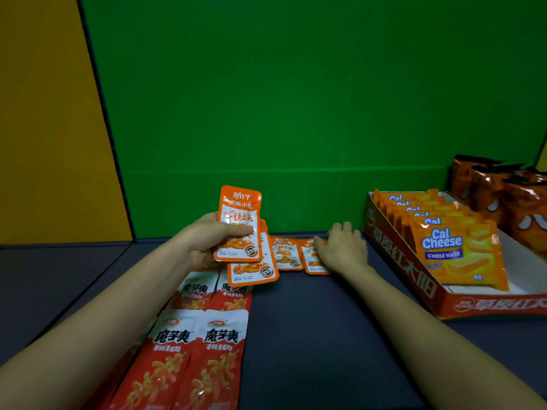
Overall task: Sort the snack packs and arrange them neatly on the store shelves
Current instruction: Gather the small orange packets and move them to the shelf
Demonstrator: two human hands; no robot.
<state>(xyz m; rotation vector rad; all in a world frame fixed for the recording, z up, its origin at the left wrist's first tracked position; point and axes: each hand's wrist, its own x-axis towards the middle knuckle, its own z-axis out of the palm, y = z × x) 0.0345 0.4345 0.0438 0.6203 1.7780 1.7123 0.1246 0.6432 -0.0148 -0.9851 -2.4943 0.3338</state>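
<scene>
Green back wall (296, 99) fills the view, and the dark shelf (310, 335) runs below it. On the right, a red cardboard tray (414, 279) holds a row of upright Cal Cheese wafer packs (455, 250), with orange-brown bags (503, 196) standing behind it. Lower left, red snack packs (201, 350) lie flat in paired rows. The left hand (204, 241) is raised, pinching a small fan of orange fish packs (239, 214), thumb across the front one. Two more lie side by side at the back of the shelf: one lying pack (285, 254) is free, and the right hand (344, 250) rests on the covered pack (310, 260), fingers close together, thumb hidden.
</scene>
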